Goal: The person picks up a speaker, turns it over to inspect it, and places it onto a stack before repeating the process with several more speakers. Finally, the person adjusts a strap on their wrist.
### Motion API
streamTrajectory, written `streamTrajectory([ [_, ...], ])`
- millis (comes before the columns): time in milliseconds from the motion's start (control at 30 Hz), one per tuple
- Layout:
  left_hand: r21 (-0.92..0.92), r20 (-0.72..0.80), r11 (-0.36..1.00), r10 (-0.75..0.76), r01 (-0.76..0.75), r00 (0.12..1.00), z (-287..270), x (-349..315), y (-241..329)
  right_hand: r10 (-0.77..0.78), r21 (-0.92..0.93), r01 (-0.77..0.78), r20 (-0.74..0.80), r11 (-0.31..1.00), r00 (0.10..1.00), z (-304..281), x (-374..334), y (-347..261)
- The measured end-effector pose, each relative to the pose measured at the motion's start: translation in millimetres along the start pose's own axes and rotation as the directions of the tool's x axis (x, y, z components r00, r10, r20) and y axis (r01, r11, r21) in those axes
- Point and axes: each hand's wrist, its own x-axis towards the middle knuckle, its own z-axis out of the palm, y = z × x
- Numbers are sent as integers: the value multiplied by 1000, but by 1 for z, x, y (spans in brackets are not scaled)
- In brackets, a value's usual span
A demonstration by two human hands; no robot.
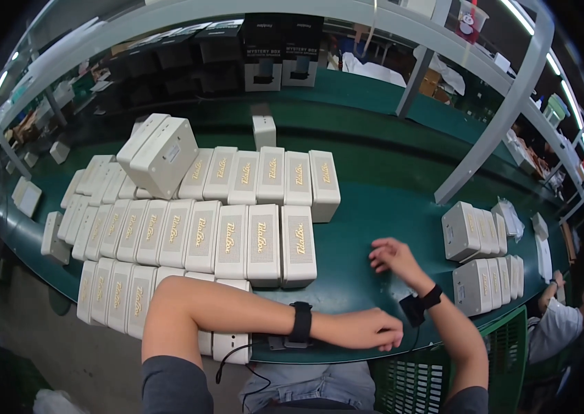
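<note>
Left hand (369,328): fingers curled, at the near edge of the green table (368,196); palm hidden, so from where I stand I cannot tell whether it holds anything. Right hand (399,262): fingers half bent, loose and empty, above the table's middle, apart from the units. Cream box units (263,241) with gold lettering: in rows on the table's left side. Smaller cream group (459,231): table's right side. Green basket (409,383): below the table's near edge.
</note>
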Motion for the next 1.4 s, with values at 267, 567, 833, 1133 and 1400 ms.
streamTrajectory([
  [267,-571,-1,751,-404,331,915,-5,-5,-29,-493,-515,368,-125,774,861,-35,107,-106],
  [567,-281,-186,929,-301,243,936,11,-6,-36,-646,-957,181,287,-227,707,-4,220,-176],
  [833,-354,-286,901,-360,251,888,9,-3,-31,-420,-961,259,197,94,886,74,289,-198],
  [1133,-561,-97,759,-456,329,885,-2,0,-29,-161,-871,308,265,383,951,135,315,-200],
  [1400,-338,-49,894,-330,295,943,-1,-3,-32,-65,-891,144,128,431,990,121,335,-200],
])
